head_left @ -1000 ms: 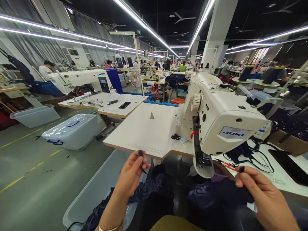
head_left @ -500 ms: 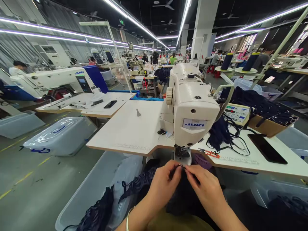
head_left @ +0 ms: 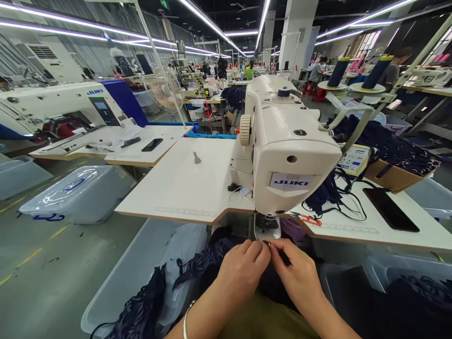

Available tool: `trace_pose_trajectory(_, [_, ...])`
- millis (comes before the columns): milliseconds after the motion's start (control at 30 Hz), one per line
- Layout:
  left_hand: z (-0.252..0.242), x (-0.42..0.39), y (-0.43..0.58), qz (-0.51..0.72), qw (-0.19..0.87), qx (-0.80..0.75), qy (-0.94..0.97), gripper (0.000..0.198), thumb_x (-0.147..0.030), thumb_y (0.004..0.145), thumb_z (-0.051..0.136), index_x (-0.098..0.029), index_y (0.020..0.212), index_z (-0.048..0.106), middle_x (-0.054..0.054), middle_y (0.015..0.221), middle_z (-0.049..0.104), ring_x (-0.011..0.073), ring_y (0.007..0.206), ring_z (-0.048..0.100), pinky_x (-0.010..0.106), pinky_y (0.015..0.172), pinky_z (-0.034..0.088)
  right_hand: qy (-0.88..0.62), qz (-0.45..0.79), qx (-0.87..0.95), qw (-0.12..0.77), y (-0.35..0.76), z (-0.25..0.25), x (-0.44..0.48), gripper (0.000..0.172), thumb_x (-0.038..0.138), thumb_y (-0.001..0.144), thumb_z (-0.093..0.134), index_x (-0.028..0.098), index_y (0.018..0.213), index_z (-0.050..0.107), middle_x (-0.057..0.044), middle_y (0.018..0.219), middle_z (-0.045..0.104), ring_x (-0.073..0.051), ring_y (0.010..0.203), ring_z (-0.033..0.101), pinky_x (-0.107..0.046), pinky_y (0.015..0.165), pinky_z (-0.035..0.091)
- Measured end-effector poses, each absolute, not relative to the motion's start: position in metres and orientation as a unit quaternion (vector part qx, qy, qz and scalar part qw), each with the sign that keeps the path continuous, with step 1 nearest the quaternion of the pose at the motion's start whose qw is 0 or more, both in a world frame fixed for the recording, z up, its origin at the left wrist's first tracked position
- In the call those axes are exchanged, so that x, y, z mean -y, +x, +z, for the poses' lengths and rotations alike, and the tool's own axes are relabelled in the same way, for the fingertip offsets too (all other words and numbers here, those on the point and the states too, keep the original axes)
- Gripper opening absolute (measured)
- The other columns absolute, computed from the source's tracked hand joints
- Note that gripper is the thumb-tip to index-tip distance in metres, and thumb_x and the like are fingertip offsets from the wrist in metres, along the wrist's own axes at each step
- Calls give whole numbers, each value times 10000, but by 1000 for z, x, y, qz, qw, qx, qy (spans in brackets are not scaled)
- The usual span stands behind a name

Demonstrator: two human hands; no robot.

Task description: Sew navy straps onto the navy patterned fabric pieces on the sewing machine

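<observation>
My left hand (head_left: pixel 243 264) and my right hand (head_left: pixel 298 267) meet in front of the sewing machine's needle area, both with fingers pinched. Between the fingertips shows a small dark strap (head_left: pixel 267 243) with a shiny, ring-like bit; most of it is hidden by the fingers. Just beyond them is the presser foot and plate (head_left: pixel 267 230) of the white sewing machine (head_left: pixel 294 146). My fingertips are close to the plate; contact cannot be made out. Dark fabric lies below my hands in my lap.
Left of my knees is a clear bin (head_left: pixel 116 278) with navy garments (head_left: pixel 139 306). Orange thread snips (head_left: pixel 310 219), a black phone (head_left: pixel 390 209) and a control panel (head_left: pixel 356 159) are on the right tabletop. A flat grey metal piece (head_left: pixel 197 158) lies on the left tabletop.
My left hand has turned over, its knuckles now up and fingers curled closer to the right fingertips. The ring-like bit is more covered. The view has shifted slightly.
</observation>
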State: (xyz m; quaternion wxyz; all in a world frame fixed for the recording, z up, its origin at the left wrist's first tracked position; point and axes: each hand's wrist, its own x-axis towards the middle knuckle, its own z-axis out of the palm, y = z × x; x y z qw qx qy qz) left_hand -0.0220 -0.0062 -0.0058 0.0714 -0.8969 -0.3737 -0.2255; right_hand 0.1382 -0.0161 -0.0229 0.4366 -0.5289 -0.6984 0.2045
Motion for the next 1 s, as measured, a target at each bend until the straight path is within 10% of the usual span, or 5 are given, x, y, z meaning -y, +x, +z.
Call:
trace_pose_trajectory(267, [-14, 10, -22, -238, 63, 404, -881, 168, -189, 971, 388, -162, 1014, 548, 5, 661, 573, 152, 554, 543, 274, 475, 360, -488, 291, 743, 353, 159, -24, 19, 394, 229, 970, 405, 240, 1357, 478, -43, 1110, 704, -155, 963, 691, -240, 822, 567])
trace_pose_trajectory(433, [-10, 13, -18, -237, 25, 399, -886, 199, -199, 981, 380, -185, 953, 576, 9, 655, 602, 138, 572, 574, 254, 496, 378, -470, 255, 755, 380, 168, -19, 18, 266, 208, 934, 455, 257, 1086, 667, -31, 1051, 704, -169, 934, 683, -261, 840, 551])
trace_pose_trajectory(667, [-23, 18, -11, -279, -34, 430, -858, 215, -277, 997, 396, -195, 1106, 562, 19, 725, 686, 138, 585, 630, 245, 549, 440, -593, 273, 632, 417, 162, -19, 17, 168, 294, 900, 480, 207, 901, 623, 26, 609, 560, -128, 531, 542, -214, 489, 472])
trace_pose_trajectory(867, [-12, 14, -19, -200, -88, 430, -876, 199, -255, 973, 433, -196, 934, 619, 18, 690, 681, 147, 582, 628, 235, 530, 408, -476, 280, 755, 354, 176, -20, 20, 263, 266, 933, 481, 249, 1188, 544, -64, 1052, 606, -155, 822, 632, -253, 737, 542])
trace_pose_trajectory(1000, [-6, 9, -18, -133, -151, 433, -879, 168, -227, 947, 483, -199, 867, 628, 17, 732, 686, 167, 658, 640, 244, 574, 434, -437, 218, 832, 263, 177, -21, 25, 194, 225, 952, 459, 237, 988, 649, -59, 924, 615, -180, 803, 609, -282, 713, 525])
